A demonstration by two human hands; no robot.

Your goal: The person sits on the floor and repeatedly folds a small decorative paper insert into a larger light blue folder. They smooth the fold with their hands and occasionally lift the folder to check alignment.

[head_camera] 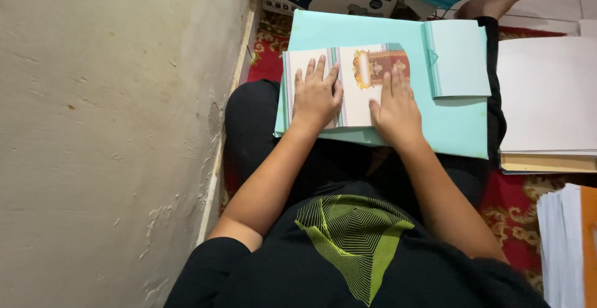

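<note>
From the head camera we look down at our lap. Our left hand (316, 95) lies flat and open on a folded white card (357, 84), fingers spread, holding nothing. Our right hand (397, 110) lies flat and open on the same card, just under its red and gold picture. The card rests on a light green sheet (454, 124) across our knees. A stack of white paper (547, 96) sits beside it.

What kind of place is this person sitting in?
Probably a room at home used for paper craft. The person sits on a red patterned carpet beside a plaster wall, both hands pressing a printed card, with paper stacks nearby.
</note>
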